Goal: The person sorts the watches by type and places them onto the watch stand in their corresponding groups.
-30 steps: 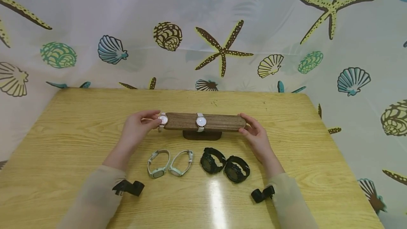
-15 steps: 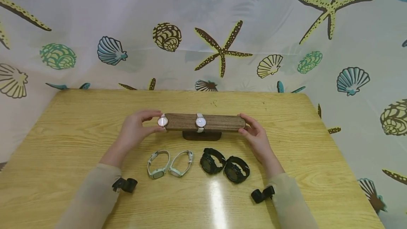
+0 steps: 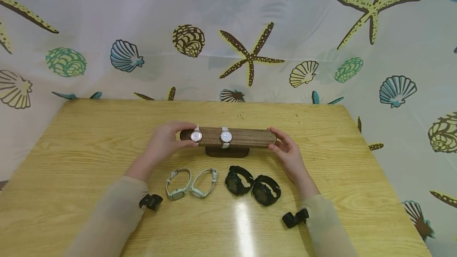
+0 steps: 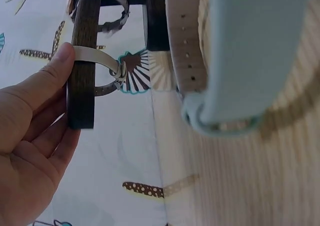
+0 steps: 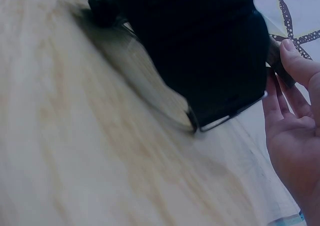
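Against shell-printed cloth (image 3: 210,7), the left hand (image 3: 163,140) pinches, between fingertips (image 4: 63,53), a watch (image 3: 196,136) round the wooden bar (image 3: 250,137) the right hand (image 3: 289,154) grips.

There are six watches (image 3: 226,136), two hands (image 3: 166,140), one stand (image 3: 250,138).

The bar (image 3: 248,138) is grained wood, the tabletop (image 3: 200,229) glossy

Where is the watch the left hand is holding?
In the head view, the watch is looped round the wooden bar near its left end, left of the other mounted watch.
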A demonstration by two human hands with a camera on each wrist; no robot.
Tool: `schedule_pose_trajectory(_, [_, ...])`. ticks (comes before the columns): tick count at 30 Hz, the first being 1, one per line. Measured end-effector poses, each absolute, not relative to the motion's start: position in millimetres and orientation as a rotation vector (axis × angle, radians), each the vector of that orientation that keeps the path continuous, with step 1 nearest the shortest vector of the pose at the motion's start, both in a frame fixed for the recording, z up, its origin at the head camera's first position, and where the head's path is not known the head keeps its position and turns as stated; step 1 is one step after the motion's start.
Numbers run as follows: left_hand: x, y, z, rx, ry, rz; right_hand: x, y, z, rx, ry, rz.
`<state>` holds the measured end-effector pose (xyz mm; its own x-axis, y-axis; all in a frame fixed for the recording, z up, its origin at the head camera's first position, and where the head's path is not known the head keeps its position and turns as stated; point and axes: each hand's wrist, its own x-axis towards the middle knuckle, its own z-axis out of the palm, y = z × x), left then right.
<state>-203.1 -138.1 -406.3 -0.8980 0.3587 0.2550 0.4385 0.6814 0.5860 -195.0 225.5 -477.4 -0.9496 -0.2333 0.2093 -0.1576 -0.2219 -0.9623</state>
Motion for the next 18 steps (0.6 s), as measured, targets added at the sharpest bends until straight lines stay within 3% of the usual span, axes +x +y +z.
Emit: schedule_pose_trajectory(18, [-205, -99, -400, -0.754, -2.823, -0.953, -195, 224, -478, -0.489, 1.920, -2.385])
